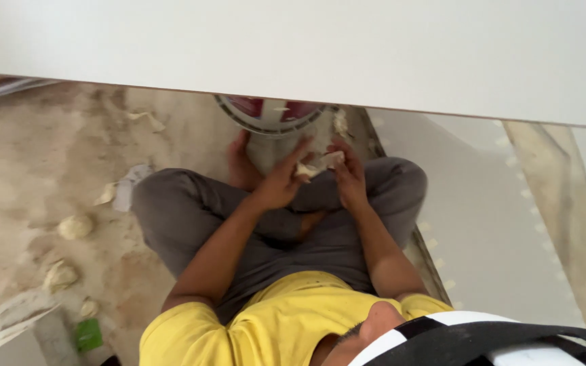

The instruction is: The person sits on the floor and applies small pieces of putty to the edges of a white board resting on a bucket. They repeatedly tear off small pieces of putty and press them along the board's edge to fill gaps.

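Seated cross-legged on the floor (28, 169), the person works a pale lump of putty (315, 167) between both hands: left hand (281, 181) and right hand (347, 177) pinch it together (kneading looks mid-way), above the bucket (269, 122). Scraps (76, 227) lie scattered nearby.

White board (293, 47) hides the bucket's (269, 118) far half — contents unclear.
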